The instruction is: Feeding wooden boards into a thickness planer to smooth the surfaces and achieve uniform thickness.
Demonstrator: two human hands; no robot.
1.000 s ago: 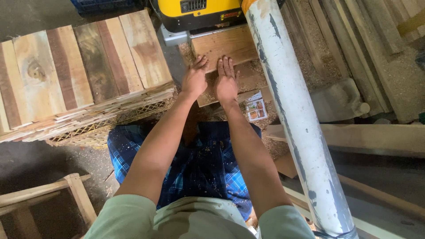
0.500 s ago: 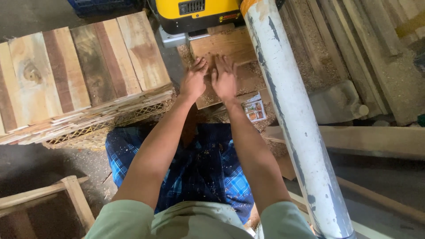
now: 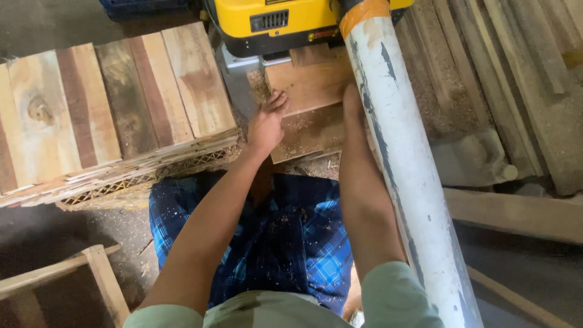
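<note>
A wooden board (image 3: 311,85) lies flat at the mouth of a yellow and black planer machine (image 3: 285,21). My left hand (image 3: 267,121) rests on the board's near left edge, fingers spread and pointing toward the machine. My right hand (image 3: 352,100) is on the board's right side, mostly hidden behind a white pipe (image 3: 401,158), so its fingers cannot be made out. A second, darker board (image 3: 306,136) with sawdust on it lies just under and nearer than the first one.
A stack of planed boards (image 3: 103,103) sits on a mesh crate at the left. Long rough planks (image 3: 516,79) lean at the right. A wooden frame (image 3: 91,273) stands at the lower left. My blue checked shorts (image 3: 273,237) are dusted with sawdust.
My hands, side by side on the board a second ago, have moved apart to its left and right sides. The board sits further toward the planer, and the view has shifted.
</note>
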